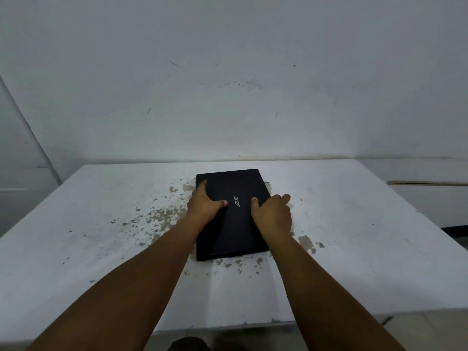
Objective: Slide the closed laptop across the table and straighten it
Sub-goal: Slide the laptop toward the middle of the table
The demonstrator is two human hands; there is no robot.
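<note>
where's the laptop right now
In the head view the closed laptop lies flat near the middle of the white table, toward the far edge by the wall, with the left hand and right hand gripping its sides.

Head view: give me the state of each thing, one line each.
Laptop: closed, flat on the table, long side running away from the person.
Left hand: gripping the laptop's left edge, thumb on the lid.
Right hand: gripping the right edge, thumb on the lid.
Table: white, paint chipped around the laptop.

"acer" logo, on closed laptop lid (228,216)
</note>
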